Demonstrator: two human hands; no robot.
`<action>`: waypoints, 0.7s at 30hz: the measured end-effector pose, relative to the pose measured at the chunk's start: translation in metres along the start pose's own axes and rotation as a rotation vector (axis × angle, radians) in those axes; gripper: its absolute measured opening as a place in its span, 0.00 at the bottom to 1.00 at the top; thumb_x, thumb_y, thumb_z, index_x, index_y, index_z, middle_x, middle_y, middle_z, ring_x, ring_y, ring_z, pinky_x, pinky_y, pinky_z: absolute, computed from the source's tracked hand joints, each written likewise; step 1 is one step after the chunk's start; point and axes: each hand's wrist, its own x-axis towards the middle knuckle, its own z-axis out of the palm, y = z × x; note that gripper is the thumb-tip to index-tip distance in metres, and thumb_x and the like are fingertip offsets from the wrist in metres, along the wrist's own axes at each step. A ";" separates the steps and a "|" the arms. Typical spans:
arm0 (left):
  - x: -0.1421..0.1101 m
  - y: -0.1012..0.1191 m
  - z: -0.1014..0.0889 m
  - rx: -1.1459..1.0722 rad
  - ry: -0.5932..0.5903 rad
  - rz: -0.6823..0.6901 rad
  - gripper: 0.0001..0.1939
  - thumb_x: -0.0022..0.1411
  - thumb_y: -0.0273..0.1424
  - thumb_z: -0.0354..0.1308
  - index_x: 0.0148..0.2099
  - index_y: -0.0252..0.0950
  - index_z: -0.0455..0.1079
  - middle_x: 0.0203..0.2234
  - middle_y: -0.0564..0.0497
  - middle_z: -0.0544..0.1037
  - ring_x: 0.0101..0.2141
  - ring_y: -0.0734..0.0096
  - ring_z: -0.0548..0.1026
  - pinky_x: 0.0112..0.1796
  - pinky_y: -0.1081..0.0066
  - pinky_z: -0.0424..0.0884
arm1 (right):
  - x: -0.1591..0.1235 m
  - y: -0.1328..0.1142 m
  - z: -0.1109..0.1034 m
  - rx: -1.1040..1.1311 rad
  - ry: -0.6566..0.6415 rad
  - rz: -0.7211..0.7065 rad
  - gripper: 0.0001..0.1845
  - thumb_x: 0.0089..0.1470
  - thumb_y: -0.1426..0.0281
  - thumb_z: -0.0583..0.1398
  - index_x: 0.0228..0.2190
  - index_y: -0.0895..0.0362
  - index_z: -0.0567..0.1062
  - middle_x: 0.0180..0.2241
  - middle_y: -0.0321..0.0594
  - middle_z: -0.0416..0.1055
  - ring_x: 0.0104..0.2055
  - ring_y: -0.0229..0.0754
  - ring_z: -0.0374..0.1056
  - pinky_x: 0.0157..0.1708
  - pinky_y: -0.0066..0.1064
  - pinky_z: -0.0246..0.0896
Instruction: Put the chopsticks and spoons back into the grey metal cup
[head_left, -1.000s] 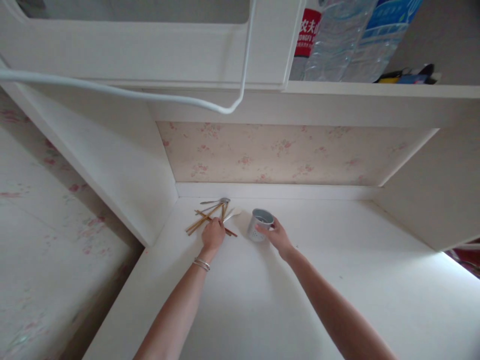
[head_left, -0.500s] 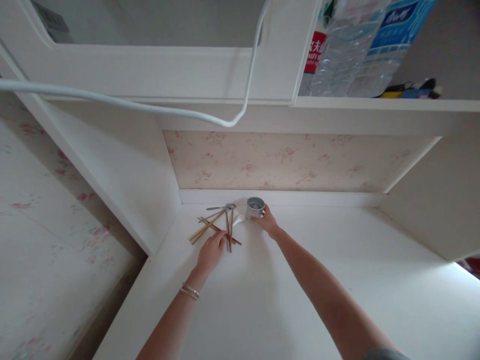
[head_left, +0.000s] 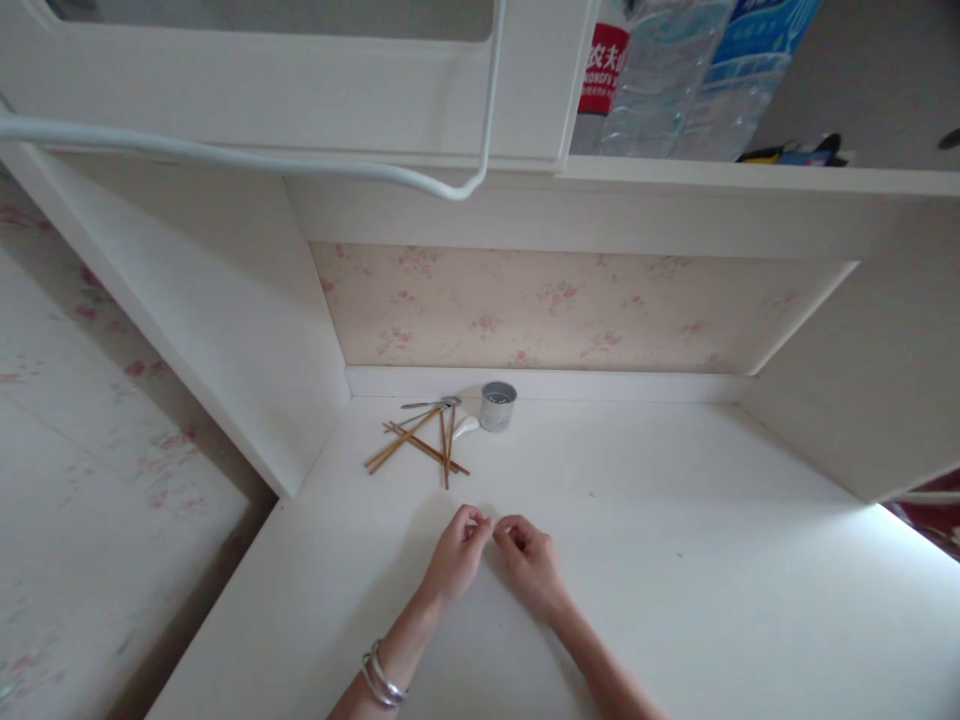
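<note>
Chopsticks (head_left: pixel 447 462) lie crossed near an upright grey cup (head_left: pixel 498 412) on the worktop (head_left: pixel 697 610); left hand (head_left: pixel 456 555) and right hand (head_left: pixel 531 562) hover fingertip-close, fingers curled, contents unclear. Seemingly a pause; grasping chopsticks would call for reaching forward.

This place seems to be a home: there is flowered wallpaper (head_left: pixel 135 370) at nine o'clock, a white cabinet (head_left: pixel 337 90) at eleven, and plastic bottles (head_left: pixel 660 90) stand at one.

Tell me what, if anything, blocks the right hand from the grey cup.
Nothing visible stands between the right hand and the grey cup; the white spoon and chopsticks lie left of that path.
</note>
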 end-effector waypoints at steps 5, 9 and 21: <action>-0.001 -0.006 0.014 0.068 -0.062 0.067 0.18 0.61 0.46 0.49 0.28 0.37 0.59 0.20 0.58 0.61 0.26 0.74 0.62 0.29 0.74 0.58 | -0.017 0.001 0.001 -0.133 -0.072 -0.173 0.15 0.57 0.66 0.52 0.21 0.58 0.67 0.17 0.30 0.58 0.20 0.32 0.52 0.22 0.24 0.45; -0.002 -0.011 0.009 0.074 -0.073 0.054 0.18 0.61 0.45 0.49 0.27 0.37 0.58 0.20 0.58 0.60 0.25 0.74 0.60 0.29 0.74 0.57 | -0.015 0.002 0.000 -0.203 -0.113 -0.224 0.15 0.56 0.68 0.53 0.19 0.58 0.64 0.16 0.28 0.54 0.19 0.31 0.50 0.21 0.25 0.42; 0.000 -0.009 0.009 0.071 -0.075 0.027 0.19 0.60 0.46 0.49 0.26 0.38 0.55 0.19 0.59 0.55 0.24 0.75 0.56 0.27 0.74 0.54 | -0.011 0.001 -0.001 -0.155 -0.106 -0.188 0.16 0.54 0.68 0.53 0.17 0.57 0.61 0.15 0.28 0.51 0.19 0.30 0.46 0.20 0.24 0.40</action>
